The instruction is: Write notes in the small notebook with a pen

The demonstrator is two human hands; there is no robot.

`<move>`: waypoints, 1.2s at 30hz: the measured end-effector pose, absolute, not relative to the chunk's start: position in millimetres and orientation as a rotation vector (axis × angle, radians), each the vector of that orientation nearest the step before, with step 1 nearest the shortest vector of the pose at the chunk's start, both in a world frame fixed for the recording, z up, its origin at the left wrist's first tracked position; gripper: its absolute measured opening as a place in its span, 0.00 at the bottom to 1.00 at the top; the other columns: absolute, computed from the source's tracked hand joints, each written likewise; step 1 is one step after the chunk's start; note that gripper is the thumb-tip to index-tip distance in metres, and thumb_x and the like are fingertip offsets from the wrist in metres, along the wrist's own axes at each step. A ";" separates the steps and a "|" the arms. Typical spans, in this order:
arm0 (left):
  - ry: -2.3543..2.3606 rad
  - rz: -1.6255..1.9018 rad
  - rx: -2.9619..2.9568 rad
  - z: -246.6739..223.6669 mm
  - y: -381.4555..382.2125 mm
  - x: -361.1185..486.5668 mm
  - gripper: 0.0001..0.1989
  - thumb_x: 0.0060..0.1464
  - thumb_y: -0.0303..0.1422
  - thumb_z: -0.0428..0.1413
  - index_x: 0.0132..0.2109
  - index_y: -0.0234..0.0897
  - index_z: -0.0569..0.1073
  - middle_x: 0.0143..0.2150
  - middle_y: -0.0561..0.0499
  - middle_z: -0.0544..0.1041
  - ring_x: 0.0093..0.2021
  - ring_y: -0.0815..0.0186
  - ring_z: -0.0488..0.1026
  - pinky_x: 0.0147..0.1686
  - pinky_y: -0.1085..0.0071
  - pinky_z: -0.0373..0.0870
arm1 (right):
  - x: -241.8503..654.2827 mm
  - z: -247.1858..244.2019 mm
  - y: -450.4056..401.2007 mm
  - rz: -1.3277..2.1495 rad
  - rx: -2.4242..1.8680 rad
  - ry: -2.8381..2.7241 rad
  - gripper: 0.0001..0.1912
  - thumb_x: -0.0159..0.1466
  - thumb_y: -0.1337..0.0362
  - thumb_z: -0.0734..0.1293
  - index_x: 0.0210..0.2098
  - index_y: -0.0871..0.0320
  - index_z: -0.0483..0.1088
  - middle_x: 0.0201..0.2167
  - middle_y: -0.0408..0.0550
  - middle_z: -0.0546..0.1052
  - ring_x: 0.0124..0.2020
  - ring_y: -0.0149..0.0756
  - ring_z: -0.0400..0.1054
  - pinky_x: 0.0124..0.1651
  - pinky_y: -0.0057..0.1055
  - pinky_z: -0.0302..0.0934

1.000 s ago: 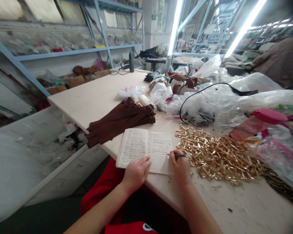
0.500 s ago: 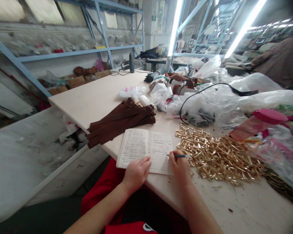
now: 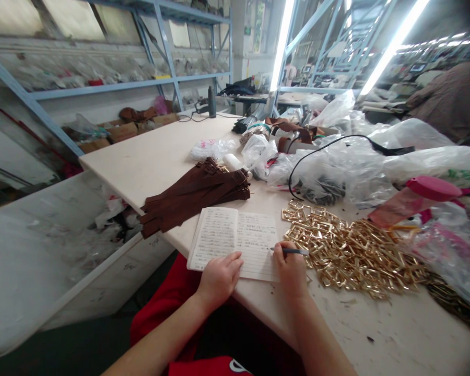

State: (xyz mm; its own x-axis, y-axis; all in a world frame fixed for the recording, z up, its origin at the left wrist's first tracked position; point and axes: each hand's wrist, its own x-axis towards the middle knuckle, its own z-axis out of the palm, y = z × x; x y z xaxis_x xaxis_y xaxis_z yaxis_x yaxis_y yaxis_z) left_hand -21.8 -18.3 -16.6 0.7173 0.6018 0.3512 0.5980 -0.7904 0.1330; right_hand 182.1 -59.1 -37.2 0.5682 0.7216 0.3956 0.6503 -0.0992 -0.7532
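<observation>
An open notebook (image 3: 254,232) with handwritten lines lies at the table's near edge. My left hand (image 3: 221,274) rests flat across its lower part, fingers extended and holding nothing. A dark pen (image 3: 295,251) is pinched in my right hand (image 3: 290,266), its tip over the right page beside the writing. Just right of that hand spreads a heap of gold metal buckles (image 3: 348,250). Beyond the notebook, to the left, lies a bundle of dark brown straps (image 3: 196,193), some ends hanging over the table edge.
Clear plastic bags (image 3: 352,167) and a pink-lidded bottle (image 3: 419,198) crowd the right side of the table (image 3: 129,162). A white bin (image 3: 39,261) with scraps stands at the left. Blue shelving (image 3: 102,90) is behind. A person (image 3: 450,99) is at the far right.
My right hand and the pen have shifted slightly to the right along the page. My left hand stays in place.
</observation>
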 end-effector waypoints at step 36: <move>1.016 0.605 2.905 -14.3 -18.3 -20.3 0.11 0.56 0.30 0.48 0.45 0.39 0.71 0.52 0.49 0.72 0.41 0.59 0.73 0.39 0.62 0.71 | 185.0 -39.7 -57.8 0.106 -1.826 -1.154 0.18 0.62 0.52 0.54 0.28 0.58 0.65 0.20 0.46 0.70 0.22 0.36 0.63 0.27 0.30 0.53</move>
State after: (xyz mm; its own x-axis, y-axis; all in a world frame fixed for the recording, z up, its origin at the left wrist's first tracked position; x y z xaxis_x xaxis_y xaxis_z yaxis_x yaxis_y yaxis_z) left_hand -20.3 -18.3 -14.3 0.7156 0.6012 0.3556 0.5991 -0.7900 0.1299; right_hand 185.0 -57.8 -39.7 0.5531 0.7423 0.3783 0.6612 -0.1148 -0.7414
